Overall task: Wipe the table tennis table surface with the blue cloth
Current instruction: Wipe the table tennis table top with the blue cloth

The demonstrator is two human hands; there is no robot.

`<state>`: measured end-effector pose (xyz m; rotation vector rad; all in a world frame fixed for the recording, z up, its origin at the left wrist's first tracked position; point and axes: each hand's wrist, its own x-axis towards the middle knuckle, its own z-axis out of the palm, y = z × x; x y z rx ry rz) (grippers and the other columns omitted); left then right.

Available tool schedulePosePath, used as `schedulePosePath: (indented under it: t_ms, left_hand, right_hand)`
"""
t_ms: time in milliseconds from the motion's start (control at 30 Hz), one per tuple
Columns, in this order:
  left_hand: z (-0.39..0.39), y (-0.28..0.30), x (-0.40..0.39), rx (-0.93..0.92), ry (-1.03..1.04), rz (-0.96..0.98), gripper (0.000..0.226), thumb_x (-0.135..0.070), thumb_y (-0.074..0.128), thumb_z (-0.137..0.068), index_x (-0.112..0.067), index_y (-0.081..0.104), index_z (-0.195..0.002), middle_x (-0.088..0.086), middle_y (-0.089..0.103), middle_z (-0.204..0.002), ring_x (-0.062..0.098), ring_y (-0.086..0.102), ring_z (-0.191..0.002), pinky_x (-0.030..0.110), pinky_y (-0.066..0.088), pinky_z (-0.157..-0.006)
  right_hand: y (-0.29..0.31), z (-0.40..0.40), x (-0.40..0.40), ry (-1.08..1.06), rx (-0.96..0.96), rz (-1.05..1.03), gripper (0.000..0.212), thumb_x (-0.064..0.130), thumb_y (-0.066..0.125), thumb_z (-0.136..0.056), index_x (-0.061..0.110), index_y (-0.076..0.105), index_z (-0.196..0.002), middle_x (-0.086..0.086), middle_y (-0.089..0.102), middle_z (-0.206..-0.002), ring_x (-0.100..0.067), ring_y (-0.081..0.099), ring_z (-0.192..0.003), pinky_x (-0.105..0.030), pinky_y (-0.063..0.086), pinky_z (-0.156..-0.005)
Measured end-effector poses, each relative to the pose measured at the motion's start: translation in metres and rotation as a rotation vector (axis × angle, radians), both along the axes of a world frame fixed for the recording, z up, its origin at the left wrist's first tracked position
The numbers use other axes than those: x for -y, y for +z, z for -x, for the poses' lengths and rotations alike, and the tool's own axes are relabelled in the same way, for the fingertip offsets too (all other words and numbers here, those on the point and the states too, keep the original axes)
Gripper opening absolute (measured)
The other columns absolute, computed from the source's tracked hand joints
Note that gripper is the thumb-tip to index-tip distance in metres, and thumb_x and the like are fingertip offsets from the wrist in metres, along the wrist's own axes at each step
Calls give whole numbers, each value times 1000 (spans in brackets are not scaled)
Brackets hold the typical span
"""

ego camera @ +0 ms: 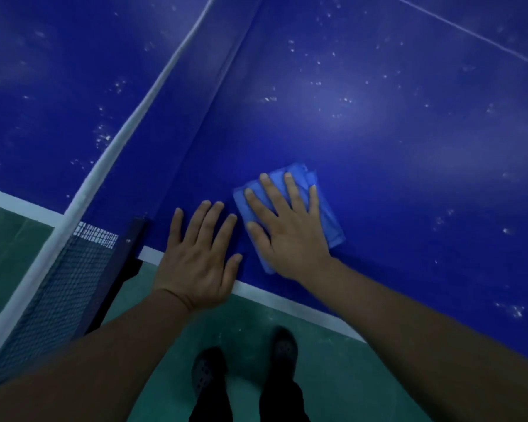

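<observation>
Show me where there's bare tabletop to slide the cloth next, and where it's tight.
Open room: the table tennis table right of and beyond the blue cloth, out to the thin white line, speckled with white marks. Tight: the left hand lies flat beside the right hand, which presses the cloth, with the net and its post just left.

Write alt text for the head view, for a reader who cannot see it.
Seen from above, a person's right hand presses a folded blue cloth flat on a blue table tennis table flecked with white specks. The left hand rests flat at the table's near edge, beside the net. Below, dark shoes stand on a green floor.
</observation>
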<state>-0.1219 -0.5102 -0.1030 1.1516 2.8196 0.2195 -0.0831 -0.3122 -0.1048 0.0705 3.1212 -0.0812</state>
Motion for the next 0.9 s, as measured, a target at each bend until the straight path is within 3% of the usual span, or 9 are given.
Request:
schedulePosePath:
  t_ms: [100, 267, 400, 467, 567, 700, 800, 833, 900]
  left_hand:
    - [-2, -1, 0, 3, 41, -7, 66, -47, 32, -97, -4, 47, -144, 20, 38, -154, 34, 29, -146, 63, 16, -117]
    - [-2, 1, 0, 52, 82, -62, 66, -49, 34, -98, -6, 44, -147, 15, 37, -156, 29, 26, -149, 59, 16, -119]
    - [-3, 3, -8, 107, 355, -370, 59, -42, 36, -101, -6, 38, -148, 12, 33, -156, 30, 26, -148, 52, 15, -122]
    - [-2, 1, -18, 39, 441, -374, 57, -38, 35, -101, -5, 39, -146, 15, 34, -155, 33, 28, -147, 55, 14, -121]
    - [0, -2, -28, -12, 526, -290, 56, -38, 33, -102, -5, 40, -146, 17, 36, -155, 34, 27, -147, 57, 13, -121]
    - [2, -2, -32, 26, 512, -156, 58, -43, 27, -104, -12, 34, -153, 12, 26, -162, 29, 15, -153, 56, 8, -122]
    - [4, -1, -32, 64, 488, -74, 58, -45, 23, -105, -17, 32, -154, 9, 23, -164, 28, 11, -154, 56, 6, -122]
    - [5, 0, -32, 75, 488, -58, 58, -45, 23, -105, -17, 31, -154, 9, 22, -164, 28, 11, -154, 56, 6, -122]
    - [4, 0, -32, 88, 490, -44, 57, -45, 23, -105, -18, 30, -155, 9, 22, -164, 28, 10, -154, 56, 7, -122]
  right_hand:
    - [3, 36, -46, 122, 11, -26, 55, 55, 27, -101, 34, 35, -152, 2, 27, -162, -32, 21, -150, -67, 16, -115]
    - [6, 109, -121, -301, 85, -6, 59, 53, 16, -102, 34, 19, -157, 3, 10, -166, -31, 6, -152, -65, 7, -117]
    - [1, 85, -48, 180, -36, -42, 56, 48, 23, -102, 29, 35, -154, -5, 27, -162, -40, 22, -148, -72, 16, -112]
    - [2, 85, -20, 427, -12, 19, 54, 50, 28, -103, 32, 33, -153, -1, 23, -164, -36, 17, -150, -70, 9, -114]
    - [6, 145, -18, 582, 49, 58, 56, 55, 19, -101, 38, 26, -154, 4, 19, -165, -31, 11, -152, -67, 4, -117]
    - [5, 254, -105, 240, 45, -76, 66, 55, 7, -96, 32, 25, -155, -1, 20, -165, -36, 14, -150, -70, 11, -113]
    - [12, 284, -154, -145, 64, 44, 59, 52, 12, -102, 33, 15, -158, 2, 6, -167, -36, 2, -152, -69, 3, -115]
    - [13, 277, -141, -175, 75, 48, 58, 51, 14, -102, 33, 14, -158, 1, 4, -167, -36, 2, -152, -69, 2, -115]
    - [8, 241, -89, 52, 30, -7, 60, 51, 12, -100, 33, 15, -157, -1, 8, -167, -39, 6, -151, -72, 5, -113]
